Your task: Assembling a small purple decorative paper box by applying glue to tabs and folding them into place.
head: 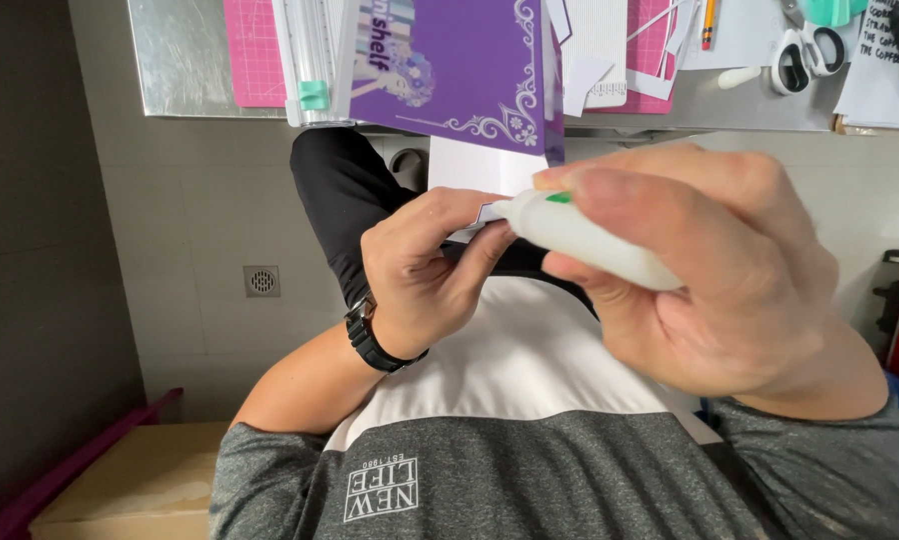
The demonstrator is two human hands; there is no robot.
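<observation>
there, white glue bottle [590, 240] gripped in right fingers [670, 190], left fingers [450, 230] pinching perhaps a paper scrap [490, 212]

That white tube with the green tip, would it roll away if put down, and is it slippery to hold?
The white tube looks round and smooth, so it would probably roll on a flat top. Its glossy plastic may be a little slippery, though the right hand wraps it with several fingers. It seems light, since the hand holds it easily beside the small paper piece pinched in the left hand.
</observation>
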